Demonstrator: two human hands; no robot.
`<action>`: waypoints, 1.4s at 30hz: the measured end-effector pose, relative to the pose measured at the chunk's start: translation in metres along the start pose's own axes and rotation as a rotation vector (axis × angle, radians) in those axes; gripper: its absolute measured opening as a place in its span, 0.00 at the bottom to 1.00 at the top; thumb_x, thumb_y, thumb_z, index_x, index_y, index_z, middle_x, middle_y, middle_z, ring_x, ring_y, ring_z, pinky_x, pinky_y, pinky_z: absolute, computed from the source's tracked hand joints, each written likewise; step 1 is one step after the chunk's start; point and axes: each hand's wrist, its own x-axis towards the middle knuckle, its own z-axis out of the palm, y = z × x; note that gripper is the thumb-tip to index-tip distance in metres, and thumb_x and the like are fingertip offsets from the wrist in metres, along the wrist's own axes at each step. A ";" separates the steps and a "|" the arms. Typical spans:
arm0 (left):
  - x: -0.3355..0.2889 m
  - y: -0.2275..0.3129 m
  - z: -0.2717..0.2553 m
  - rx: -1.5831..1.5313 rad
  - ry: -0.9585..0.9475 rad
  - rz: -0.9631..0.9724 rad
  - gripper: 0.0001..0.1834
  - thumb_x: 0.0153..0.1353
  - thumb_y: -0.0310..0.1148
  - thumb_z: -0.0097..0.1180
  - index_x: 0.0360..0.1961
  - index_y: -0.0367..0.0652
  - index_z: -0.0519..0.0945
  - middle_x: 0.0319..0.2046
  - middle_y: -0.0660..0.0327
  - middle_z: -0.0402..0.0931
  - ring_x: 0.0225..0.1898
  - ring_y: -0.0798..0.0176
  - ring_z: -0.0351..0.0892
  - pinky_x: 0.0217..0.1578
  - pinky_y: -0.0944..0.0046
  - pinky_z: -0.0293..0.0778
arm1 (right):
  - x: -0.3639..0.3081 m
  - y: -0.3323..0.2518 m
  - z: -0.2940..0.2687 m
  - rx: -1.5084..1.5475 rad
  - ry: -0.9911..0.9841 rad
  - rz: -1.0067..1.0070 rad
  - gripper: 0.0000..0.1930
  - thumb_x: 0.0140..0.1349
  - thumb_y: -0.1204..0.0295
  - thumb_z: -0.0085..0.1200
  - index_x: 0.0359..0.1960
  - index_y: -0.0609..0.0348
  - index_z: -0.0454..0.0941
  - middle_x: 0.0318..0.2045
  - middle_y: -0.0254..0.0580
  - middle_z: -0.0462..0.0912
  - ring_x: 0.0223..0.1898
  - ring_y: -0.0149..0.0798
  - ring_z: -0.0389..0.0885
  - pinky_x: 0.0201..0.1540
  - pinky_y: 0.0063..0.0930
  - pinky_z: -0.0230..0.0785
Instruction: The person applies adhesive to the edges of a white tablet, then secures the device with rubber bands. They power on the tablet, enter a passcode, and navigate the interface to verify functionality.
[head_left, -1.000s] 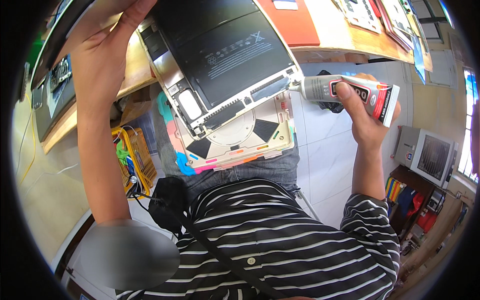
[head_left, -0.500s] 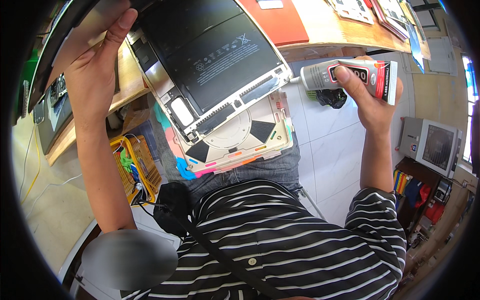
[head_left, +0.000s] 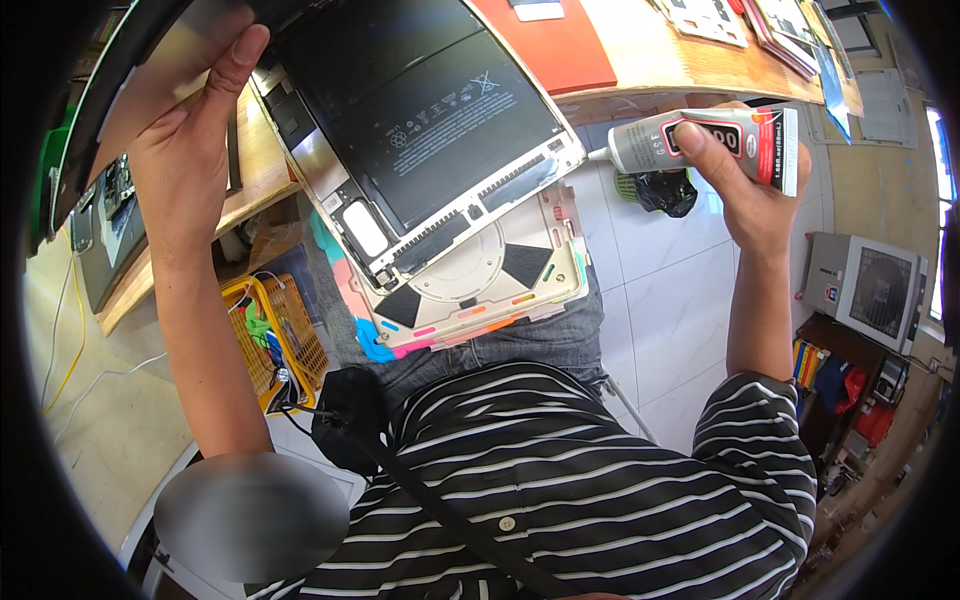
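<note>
An opened tablet (head_left: 450,130) with a black battery inside tilts in front of me, its pale frame edge facing right. My left hand (head_left: 200,115) grips the tablet's dark, glossy screen panel (head_left: 125,110), which is lifted at the upper left. In my right hand (head_left: 745,185) lies a silver, black and red glue tube (head_left: 655,145), held sideways with the thumb on top. Its thin nozzle points left, at the tablet's right corner; whether it touches is too small to tell. Under the tablet, a beige case with colourful edges (head_left: 470,320) rests on my lap.
A wooden table (head_left: 660,65) runs along the far side, with an orange-red mat (head_left: 560,45) on it. A yellow basket (head_left: 290,320) of cables stands at my left. Beyond the tube is a small bin with a black bag (head_left: 668,193). An outdoor fan unit (head_left: 865,290) stands at right.
The tube and its nozzle have shifted slightly right, at the tablet's corner. My left hand and the screen panel have barely moved.
</note>
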 end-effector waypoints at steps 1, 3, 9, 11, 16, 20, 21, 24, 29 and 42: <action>0.000 0.000 0.000 -0.024 0.002 -0.004 0.14 0.63 0.27 0.66 0.50 0.36 0.84 0.45 0.60 0.85 0.47 0.68 0.83 0.55 0.66 0.75 | 0.000 0.000 0.000 0.015 0.006 0.001 0.12 0.58 0.69 0.73 0.35 0.67 0.86 0.26 0.32 0.83 0.26 0.23 0.75 0.30 0.18 0.67; 0.000 0.000 0.001 -0.095 0.010 -0.017 0.14 0.63 0.27 0.66 0.50 0.37 0.84 0.45 0.60 0.85 0.47 0.68 0.83 0.56 0.66 0.75 | 0.000 0.003 0.000 0.020 0.018 -0.010 0.12 0.58 0.69 0.73 0.35 0.66 0.86 0.26 0.32 0.83 0.26 0.23 0.75 0.30 0.17 0.67; 0.002 0.003 0.003 -0.117 0.018 -0.053 0.14 0.64 0.27 0.66 0.49 0.37 0.84 0.45 0.61 0.85 0.47 0.68 0.82 0.56 0.65 0.76 | 0.002 0.006 0.000 0.001 0.014 0.004 0.12 0.57 0.69 0.73 0.35 0.66 0.86 0.27 0.33 0.84 0.27 0.23 0.76 0.30 0.18 0.68; 0.002 0.011 0.004 -0.094 -0.008 -0.029 0.13 0.64 0.27 0.66 0.49 0.37 0.84 0.45 0.61 0.85 0.47 0.68 0.82 0.56 0.65 0.75 | 0.003 0.006 -0.001 -0.007 0.009 0.008 0.12 0.57 0.69 0.73 0.35 0.66 0.86 0.27 0.33 0.84 0.27 0.24 0.77 0.31 0.18 0.69; 0.002 0.021 0.007 -0.150 -0.019 -0.012 0.11 0.64 0.24 0.64 0.48 0.39 0.85 0.45 0.61 0.86 0.48 0.69 0.82 0.55 0.69 0.74 | 0.008 0.007 -0.002 0.005 -0.036 -0.050 0.08 0.60 0.75 0.69 0.38 0.68 0.86 0.29 0.36 0.87 0.29 0.23 0.80 0.33 0.19 0.73; 0.002 0.023 0.010 -0.199 0.004 0.017 0.13 0.63 0.21 0.63 0.49 0.36 0.85 0.45 0.62 0.86 0.48 0.69 0.82 0.55 0.68 0.75 | 0.017 0.017 0.006 0.119 0.052 -0.103 0.10 0.62 0.75 0.67 0.41 0.71 0.84 0.32 0.41 0.87 0.31 0.29 0.84 0.35 0.22 0.77; 0.001 0.023 0.011 -0.253 -0.001 -0.021 0.13 0.63 0.20 0.63 0.49 0.36 0.85 0.45 0.62 0.86 0.48 0.69 0.82 0.55 0.67 0.75 | 0.024 0.018 0.011 0.179 0.097 -0.082 0.11 0.62 0.75 0.67 0.42 0.72 0.84 0.32 0.42 0.87 0.31 0.30 0.84 0.35 0.23 0.79; -0.001 0.022 0.012 -0.353 -0.016 -0.066 0.14 0.63 0.19 0.62 0.50 0.37 0.84 0.45 0.61 0.86 0.47 0.68 0.82 0.55 0.65 0.76 | 0.047 0.016 0.038 0.358 0.210 -0.051 0.13 0.64 0.74 0.65 0.44 0.73 0.83 0.34 0.47 0.87 0.31 0.35 0.86 0.35 0.28 0.83; 0.000 0.026 0.016 -0.364 -0.008 -0.020 0.12 0.64 0.20 0.62 0.49 0.37 0.85 0.43 0.62 0.86 0.45 0.69 0.82 0.53 0.67 0.78 | 0.089 0.010 0.082 0.307 0.110 -0.072 0.11 0.64 0.73 0.65 0.40 0.72 0.84 0.28 0.40 0.87 0.29 0.28 0.85 0.31 0.21 0.75; 0.005 0.018 0.010 -0.333 0.000 -0.090 0.12 0.63 0.20 0.63 0.48 0.37 0.84 0.46 0.61 0.85 0.49 0.68 0.82 0.56 0.66 0.75 | 0.131 0.011 0.115 -0.104 0.077 -0.339 0.08 0.62 0.70 0.65 0.34 0.63 0.86 0.17 0.39 0.81 0.17 0.31 0.75 0.24 0.28 0.67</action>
